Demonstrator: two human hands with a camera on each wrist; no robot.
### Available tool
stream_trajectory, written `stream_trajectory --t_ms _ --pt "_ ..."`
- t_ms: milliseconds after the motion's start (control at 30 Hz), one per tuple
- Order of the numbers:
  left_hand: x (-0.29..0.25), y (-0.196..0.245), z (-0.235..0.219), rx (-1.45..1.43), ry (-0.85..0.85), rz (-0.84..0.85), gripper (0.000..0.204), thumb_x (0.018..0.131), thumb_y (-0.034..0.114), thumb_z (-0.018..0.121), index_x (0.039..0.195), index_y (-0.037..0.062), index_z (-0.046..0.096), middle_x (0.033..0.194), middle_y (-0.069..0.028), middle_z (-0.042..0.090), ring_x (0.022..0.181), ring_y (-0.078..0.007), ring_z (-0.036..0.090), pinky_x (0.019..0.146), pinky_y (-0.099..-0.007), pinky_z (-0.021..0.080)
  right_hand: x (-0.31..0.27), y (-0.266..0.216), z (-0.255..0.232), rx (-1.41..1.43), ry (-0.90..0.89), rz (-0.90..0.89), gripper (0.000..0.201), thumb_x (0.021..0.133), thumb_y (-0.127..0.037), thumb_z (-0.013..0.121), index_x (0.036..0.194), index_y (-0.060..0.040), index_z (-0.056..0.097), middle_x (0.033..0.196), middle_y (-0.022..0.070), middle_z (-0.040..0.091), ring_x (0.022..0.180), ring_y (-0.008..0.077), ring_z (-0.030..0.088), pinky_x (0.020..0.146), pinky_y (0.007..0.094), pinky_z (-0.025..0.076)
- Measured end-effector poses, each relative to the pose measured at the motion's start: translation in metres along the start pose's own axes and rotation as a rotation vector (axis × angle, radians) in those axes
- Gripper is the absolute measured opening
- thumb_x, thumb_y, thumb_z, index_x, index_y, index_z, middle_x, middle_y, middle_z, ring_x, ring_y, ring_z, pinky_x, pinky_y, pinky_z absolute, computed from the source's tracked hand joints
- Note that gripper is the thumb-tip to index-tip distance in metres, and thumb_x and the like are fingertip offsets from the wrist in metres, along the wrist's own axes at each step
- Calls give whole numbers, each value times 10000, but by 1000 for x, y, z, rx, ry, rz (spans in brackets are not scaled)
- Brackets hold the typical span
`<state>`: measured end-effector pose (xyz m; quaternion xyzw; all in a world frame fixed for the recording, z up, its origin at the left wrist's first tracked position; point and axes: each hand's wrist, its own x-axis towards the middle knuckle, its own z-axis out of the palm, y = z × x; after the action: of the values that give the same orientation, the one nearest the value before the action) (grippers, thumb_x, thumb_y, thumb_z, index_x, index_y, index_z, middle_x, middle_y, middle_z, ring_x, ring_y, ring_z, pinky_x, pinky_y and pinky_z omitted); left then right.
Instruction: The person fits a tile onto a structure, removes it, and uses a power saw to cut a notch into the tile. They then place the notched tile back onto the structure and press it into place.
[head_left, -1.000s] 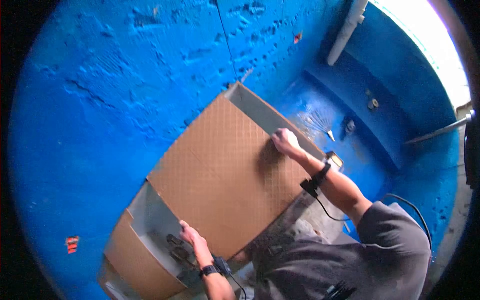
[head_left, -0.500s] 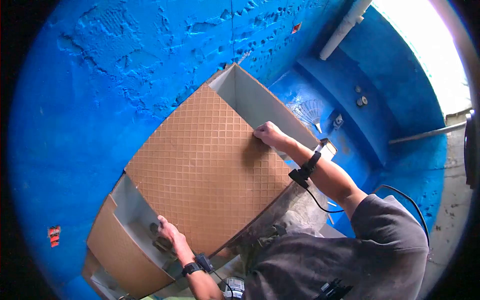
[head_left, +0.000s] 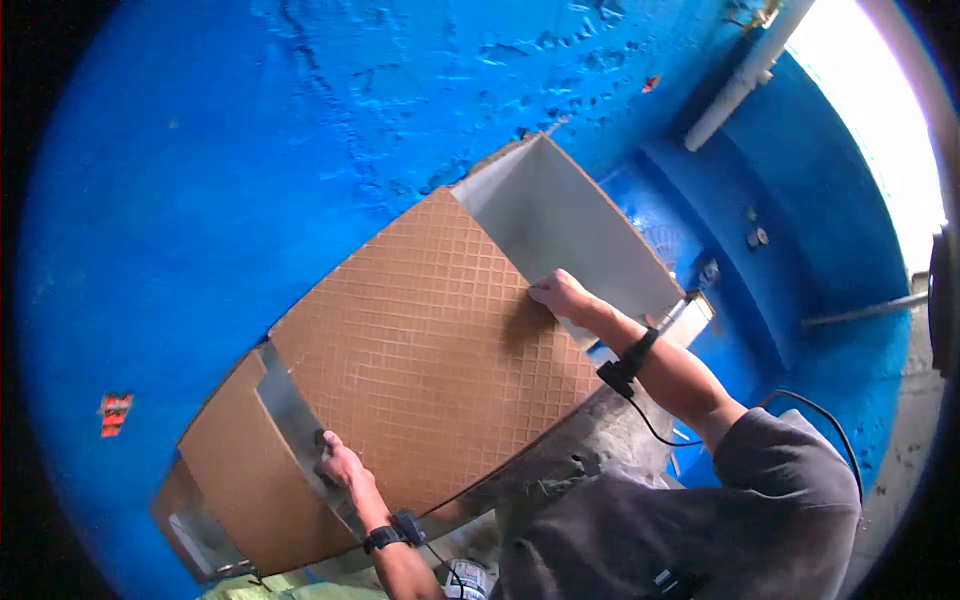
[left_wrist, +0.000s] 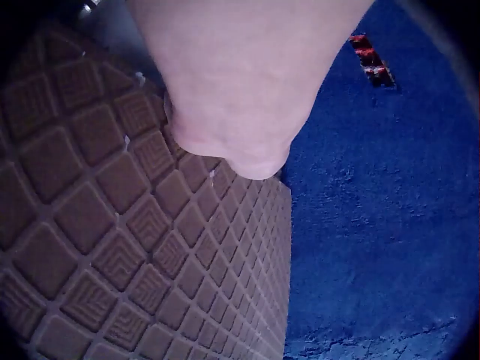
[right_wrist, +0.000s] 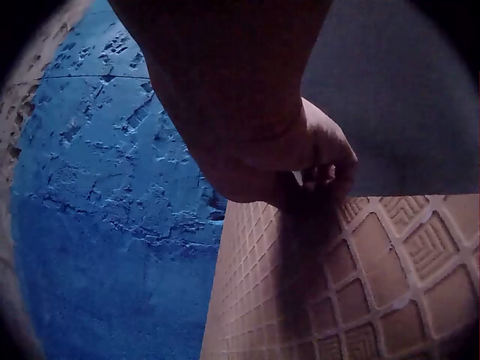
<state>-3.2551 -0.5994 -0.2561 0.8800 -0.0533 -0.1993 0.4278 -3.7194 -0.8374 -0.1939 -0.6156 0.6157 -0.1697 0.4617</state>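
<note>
A large brown tile [head_left: 420, 350] lies back side up, its raised grid showing, across the top of a grey-walled box structure [head_left: 600, 215]. My right hand [head_left: 563, 295] grips the tile's right edge, fingers bent over it beside the wide opening. At the opposite edge, my left hand [head_left: 345, 465] holds the tile beside a narrower gap. In the left wrist view the left hand [left_wrist: 232, 97] covers part of the tile's edge, its fingertips hidden. The right wrist view shows the curled fingers [right_wrist: 330, 161] of my right hand at the edge.
A second brown panel [head_left: 270, 460] covers the structure further left, with a small opening [head_left: 205, 540] beyond it. The blue wall [head_left: 200, 220] runs along the far side. A white pipe [head_left: 740, 95] stands in the corner. Near my body is a white bucket [head_left: 465, 578].
The tile has slid left along the structure, with both hands on it. The opening at its right has widened, and the gap at its left has narrowed.
</note>
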Motion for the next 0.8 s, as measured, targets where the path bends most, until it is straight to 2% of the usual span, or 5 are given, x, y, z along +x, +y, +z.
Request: stream_trajectory --t_ms 233,400,600,700,800 --pt "2 12 -26 -83 -61 17 529 1007 392 578 1099 -127 632 1089 -171 697 960 -247 621 882 -400 478 -13 -12 15 55 40 78 277 918 -234 653 923 33 726 700 47 624 686 156 574 639 357 488" --pt "-4 12 -39 -115 -4 125 504 998 403 599 1058 -96 642 1055 -153 696 939 -256 624 852 -399 478 -23 -25 1 124 -28 59 282 907 -206 683 937 74 703 710 -1 569 694 115 522 626 361 475" --pt "-43 47 -78 -119 -24 -51 473 983 401 633 1040 -69 648 1015 -114 667 908 -223 589 855 -401 471 -59 -72 -20 181 -105 3 269 950 -180 640 981 82 687 778 -13 605 729 102 504 641 323 451" --pt "-50 31 -102 -164 69 39 421 992 342 632 946 -75 654 867 -74 643 784 -163 556 723 -335 475 -69 -85 -28 134 -163 -112 317 962 -239 634 974 70 703 759 22 614 709 116 519 628 304 436" --pt "-87 43 -138 -200 225 -90 380 974 324 669 920 -52 663 830 -41 629 756 -139 537 703 -317 464 -91 -115 -24 246 -209 -79 307 982 -220 607 1028 76 675 879 9 647 824 107 540 726 298 464"
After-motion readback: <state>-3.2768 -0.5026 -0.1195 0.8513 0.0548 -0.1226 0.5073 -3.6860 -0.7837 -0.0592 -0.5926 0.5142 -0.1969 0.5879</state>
